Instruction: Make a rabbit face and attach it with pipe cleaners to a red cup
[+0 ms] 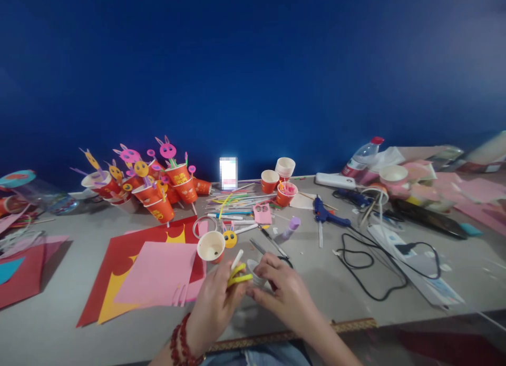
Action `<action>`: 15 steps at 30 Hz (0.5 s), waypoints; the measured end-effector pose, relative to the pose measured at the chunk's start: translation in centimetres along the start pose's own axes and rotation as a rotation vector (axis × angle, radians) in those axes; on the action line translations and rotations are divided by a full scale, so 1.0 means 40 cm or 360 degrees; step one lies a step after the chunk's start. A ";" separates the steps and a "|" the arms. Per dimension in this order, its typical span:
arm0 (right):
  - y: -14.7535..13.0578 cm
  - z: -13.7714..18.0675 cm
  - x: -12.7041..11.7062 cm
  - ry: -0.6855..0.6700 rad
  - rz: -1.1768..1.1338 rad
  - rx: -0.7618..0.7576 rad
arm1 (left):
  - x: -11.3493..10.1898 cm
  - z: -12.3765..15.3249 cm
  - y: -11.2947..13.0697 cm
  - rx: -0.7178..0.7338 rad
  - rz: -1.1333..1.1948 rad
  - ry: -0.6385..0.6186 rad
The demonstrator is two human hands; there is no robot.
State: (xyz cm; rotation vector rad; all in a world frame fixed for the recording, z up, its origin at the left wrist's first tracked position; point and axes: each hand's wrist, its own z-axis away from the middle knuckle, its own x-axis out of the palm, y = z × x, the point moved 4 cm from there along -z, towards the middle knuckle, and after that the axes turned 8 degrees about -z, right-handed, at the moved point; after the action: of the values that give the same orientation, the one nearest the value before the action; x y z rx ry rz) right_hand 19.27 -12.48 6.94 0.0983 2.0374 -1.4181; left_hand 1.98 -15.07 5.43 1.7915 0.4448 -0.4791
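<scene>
Bent yellow pipe cleaners (240,278) and a white stick (237,259) stick out of my left hand (218,292), which is closed around them. My right hand (282,287) is beside it with curled fingers, the fingertips close to those of my left. A pale, see-through round thing (254,267) shows behind the right fingers; whether they grip it I cannot tell. Just beyond my left hand stands a paper cup (211,247), with a yellow rabbit face (230,238) next to it. Scissors (259,247) lie beyond my right hand, partly covered.
Pink paper (158,274) over red and yellow sheets lies left. Decorated red cups (158,210) crowd the back left. Pipe cleaners and pens (233,200) lie mid-table. A blue glue gun (326,214), its black cord (356,287) and a power strip (415,268) occupy the right.
</scene>
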 end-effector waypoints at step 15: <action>0.008 -0.002 0.004 0.0010 0.0139 -0.0020 | 0.007 -0.015 -0.001 -0.0153 0.0162 -0.0099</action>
State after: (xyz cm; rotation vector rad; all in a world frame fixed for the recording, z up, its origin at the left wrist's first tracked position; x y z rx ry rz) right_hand 19.24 -12.34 6.62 0.1844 2.0220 -1.3529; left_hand 2.26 -14.48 5.37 1.6928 0.3265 -0.4334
